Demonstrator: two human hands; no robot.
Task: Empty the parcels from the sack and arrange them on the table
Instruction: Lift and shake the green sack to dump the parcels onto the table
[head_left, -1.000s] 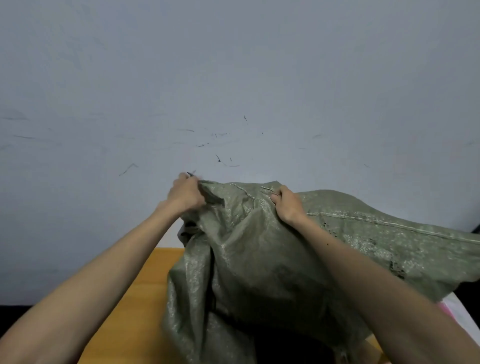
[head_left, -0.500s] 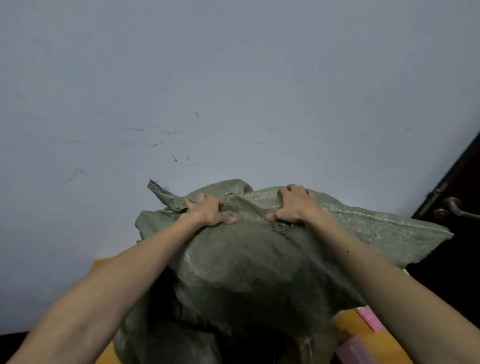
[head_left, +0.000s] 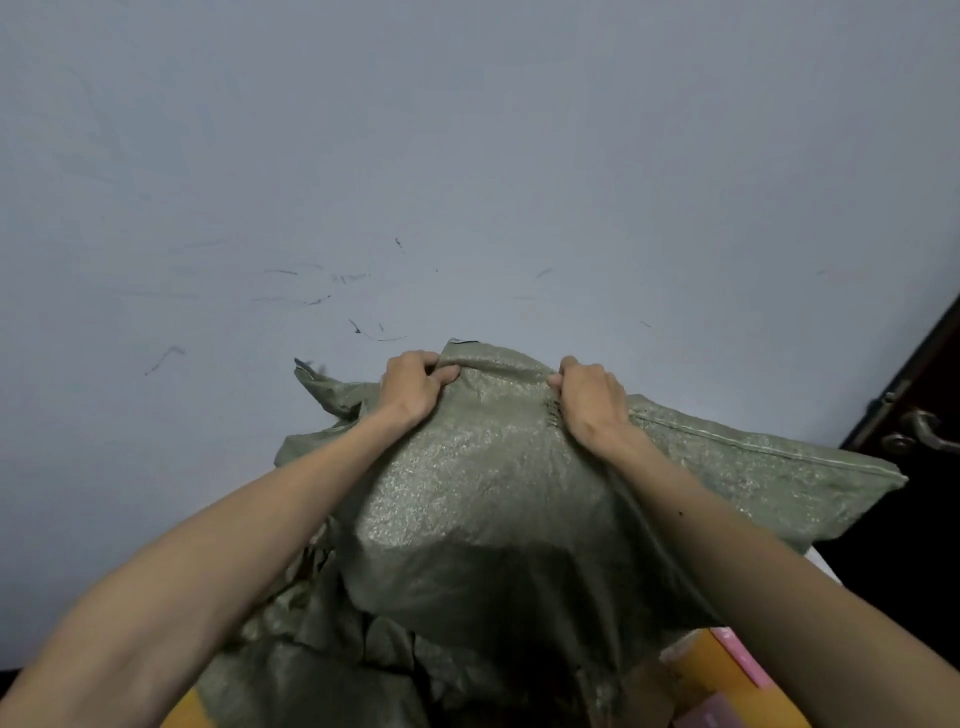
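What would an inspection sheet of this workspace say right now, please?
Surface: yellow wooden table; only small patches show below the sack.
Job's things: green woven sack, held up and bulging, hides most of the table; what seem to be pink parcels lie on the table at lower right, partly hidden.
Clutter: nothing seen.
Hands: left hand and right hand each grip a fold at the sack's top edge.
Cables: nothing seen.
Surroundings: pale, scuffed wall behind; dark door with a metal handle at right.
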